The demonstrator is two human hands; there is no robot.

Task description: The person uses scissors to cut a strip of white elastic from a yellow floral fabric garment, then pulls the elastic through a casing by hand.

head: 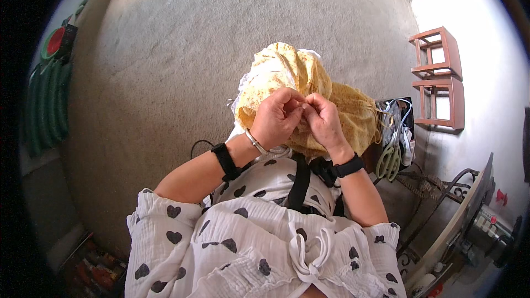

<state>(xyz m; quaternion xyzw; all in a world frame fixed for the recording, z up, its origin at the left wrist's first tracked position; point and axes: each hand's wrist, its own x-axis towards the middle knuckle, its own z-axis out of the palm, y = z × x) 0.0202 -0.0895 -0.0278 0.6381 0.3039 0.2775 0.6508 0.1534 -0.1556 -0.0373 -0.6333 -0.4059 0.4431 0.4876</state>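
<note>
My left hand (278, 118) and my right hand (325, 122) meet at the fingertips over my lap, thumbs and forefingers pinched together. What lies between the fingertips is too small to make out. Yellow patterned fabric (352, 109) is bunched beneath and beyond both hands, with white cloth among its folds. It spreads over my lap and out to the right, where thin yellow ties hang off its edge. Green-handled scissors (388, 161) rest in a dark container at the right, beside the fabric.
The dark container (410, 111) also holds clear plastic and a pale cord. Two brown wooden stools (451, 56) stand by the white wall. A round-edged table (459, 215) with metal legs is at the lower right. Green rounded objects (49, 103) line the left side of the grey floor (165, 49).
</note>
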